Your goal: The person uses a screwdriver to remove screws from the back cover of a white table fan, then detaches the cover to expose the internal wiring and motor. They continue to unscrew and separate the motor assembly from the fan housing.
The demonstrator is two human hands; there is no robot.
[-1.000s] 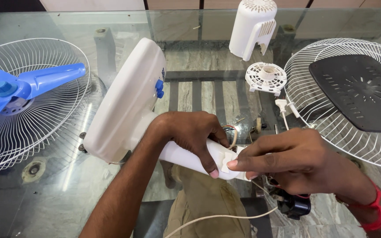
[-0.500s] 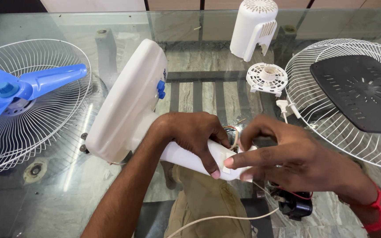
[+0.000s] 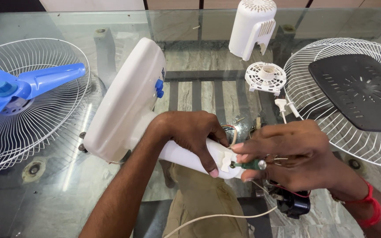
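Fingers of the left hand wrap the white stand neck (closed grip); right hand pinches a green screwdriver.

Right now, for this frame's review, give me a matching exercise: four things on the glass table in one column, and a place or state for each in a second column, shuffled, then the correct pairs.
Things:
1. blue three-bladed fan propeller
2. flat black vented plate
3. white plastic fan stand neck
4. small green-handled screwdriver

Places or states:
A. lying in the wire guard at the right
B. gripped by the left hand
C. held in the right hand, tip at the neck's end
D. resting on the wire guard at the left

Pairs: 1-D, 2-A, 3-B, 4-C
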